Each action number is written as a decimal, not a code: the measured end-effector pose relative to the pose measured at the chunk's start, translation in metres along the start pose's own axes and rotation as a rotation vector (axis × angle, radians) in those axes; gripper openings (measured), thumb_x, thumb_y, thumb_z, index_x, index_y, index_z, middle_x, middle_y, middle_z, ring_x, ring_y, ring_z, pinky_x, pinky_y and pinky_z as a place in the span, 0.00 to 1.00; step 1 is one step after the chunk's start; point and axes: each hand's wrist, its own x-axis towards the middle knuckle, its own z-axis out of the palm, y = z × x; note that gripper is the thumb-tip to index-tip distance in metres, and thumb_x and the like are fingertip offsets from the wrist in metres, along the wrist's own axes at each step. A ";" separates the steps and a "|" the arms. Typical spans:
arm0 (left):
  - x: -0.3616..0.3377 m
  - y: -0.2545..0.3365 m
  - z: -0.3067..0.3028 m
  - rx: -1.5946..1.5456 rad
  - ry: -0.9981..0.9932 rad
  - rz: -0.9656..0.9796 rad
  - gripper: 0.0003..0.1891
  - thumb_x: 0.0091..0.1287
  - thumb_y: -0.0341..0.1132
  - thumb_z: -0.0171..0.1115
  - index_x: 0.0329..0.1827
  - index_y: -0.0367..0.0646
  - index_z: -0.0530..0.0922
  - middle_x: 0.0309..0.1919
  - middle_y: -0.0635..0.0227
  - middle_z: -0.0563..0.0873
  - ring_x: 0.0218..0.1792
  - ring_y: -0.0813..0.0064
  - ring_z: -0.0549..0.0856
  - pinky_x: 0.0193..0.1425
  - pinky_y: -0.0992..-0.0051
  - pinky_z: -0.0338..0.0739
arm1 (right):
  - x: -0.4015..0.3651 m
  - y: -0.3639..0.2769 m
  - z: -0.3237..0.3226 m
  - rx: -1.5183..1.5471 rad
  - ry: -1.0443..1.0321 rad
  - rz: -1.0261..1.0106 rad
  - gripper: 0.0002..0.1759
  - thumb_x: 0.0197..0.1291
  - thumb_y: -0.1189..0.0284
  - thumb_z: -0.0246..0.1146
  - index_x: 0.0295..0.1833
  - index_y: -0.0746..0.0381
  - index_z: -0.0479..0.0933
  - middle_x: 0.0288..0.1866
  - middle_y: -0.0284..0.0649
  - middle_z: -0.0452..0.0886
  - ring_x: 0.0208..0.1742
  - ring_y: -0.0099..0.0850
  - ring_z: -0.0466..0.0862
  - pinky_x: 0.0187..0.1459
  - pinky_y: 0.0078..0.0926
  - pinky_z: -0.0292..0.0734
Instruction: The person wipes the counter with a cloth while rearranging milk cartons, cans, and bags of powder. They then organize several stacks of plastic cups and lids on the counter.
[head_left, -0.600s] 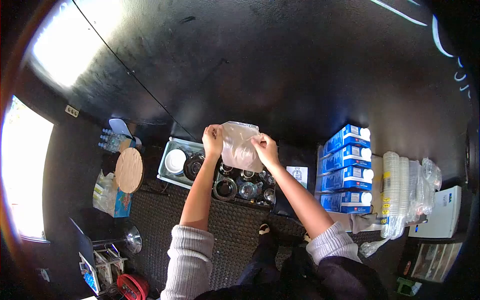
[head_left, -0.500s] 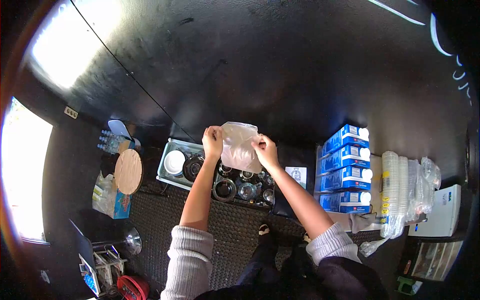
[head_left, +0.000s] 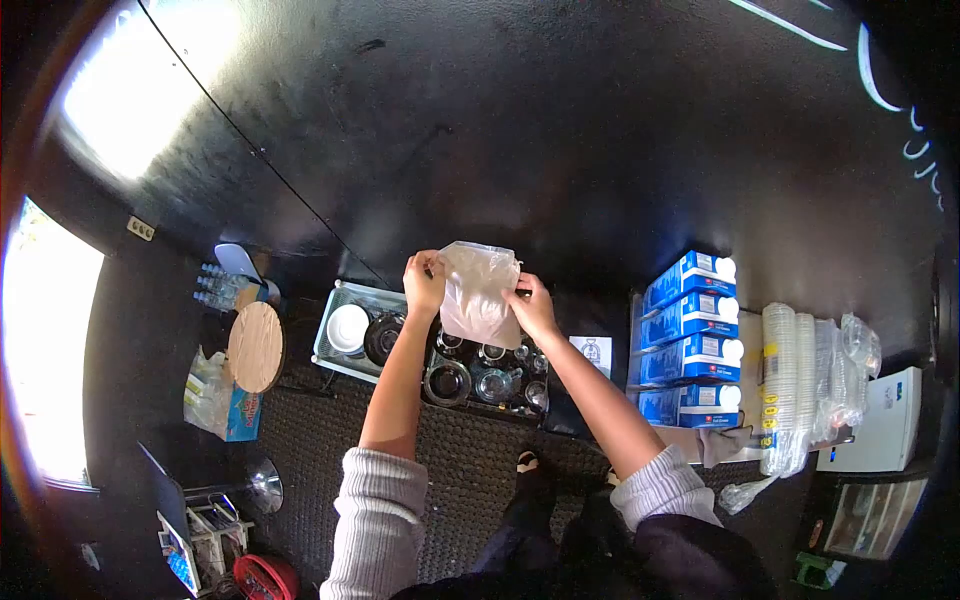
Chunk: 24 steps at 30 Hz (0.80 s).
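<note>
Between my two hands hangs a translucent, pale pinkish plastic bag [head_left: 478,297], held up in front of the dark wall. My left hand [head_left: 425,283] pinches its left edge near the top. On the opposite edge, a little lower, my right hand [head_left: 532,305] grips the bag with thumb and fingers. Below the bag stand dark glass bowls [head_left: 447,381] and clear glassware [head_left: 496,384] on a low surface. A pale crate [head_left: 333,362] with white bowls [head_left: 347,327] sits left of my left forearm.
Stacked blue-and-white cartons [head_left: 690,345] stand to the right, beside sleeves of plastic cups [head_left: 790,380] and a white box-shaped appliance [head_left: 880,425]. On the left are a round wooden stool top [head_left: 256,346], water bottles [head_left: 217,287] and a blue box [head_left: 243,413]. A red container [head_left: 266,577] lies lower left.
The bag has shifted slightly and its surface looks more wrinkled. My right hand has moved slightly lower along its right edge; my left hand keeps its pinch.
</note>
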 end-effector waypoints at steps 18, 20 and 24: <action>-0.100 0.104 -0.017 -0.012 0.121 0.164 0.32 0.58 0.28 0.60 0.66 0.34 0.59 0.61 0.47 0.65 0.64 0.48 0.63 0.68 0.58 0.56 | -0.122 -0.077 -0.080 0.204 0.089 -0.174 0.23 0.55 0.81 0.61 0.58 0.61 0.67 0.56 0.40 0.65 0.41 0.23 0.74 0.39 0.17 0.74; -0.124 0.118 -0.011 -0.052 0.111 0.101 0.31 0.59 0.27 0.60 0.65 0.34 0.59 0.61 0.47 0.65 0.63 0.49 0.64 0.68 0.58 0.56 | -0.141 -0.090 -0.104 0.220 0.060 -0.257 0.22 0.56 0.81 0.59 0.57 0.60 0.67 0.60 0.39 0.64 0.41 0.22 0.74 0.39 0.16 0.73; -0.173 0.151 0.007 -0.168 0.091 0.041 0.30 0.60 0.28 0.60 0.65 0.36 0.60 0.62 0.50 0.64 0.64 0.52 0.64 0.67 0.57 0.58 | -0.186 -0.119 -0.171 0.284 -0.018 -0.406 0.19 0.57 0.81 0.58 0.55 0.61 0.69 0.58 0.42 0.67 0.38 0.22 0.75 0.38 0.17 0.73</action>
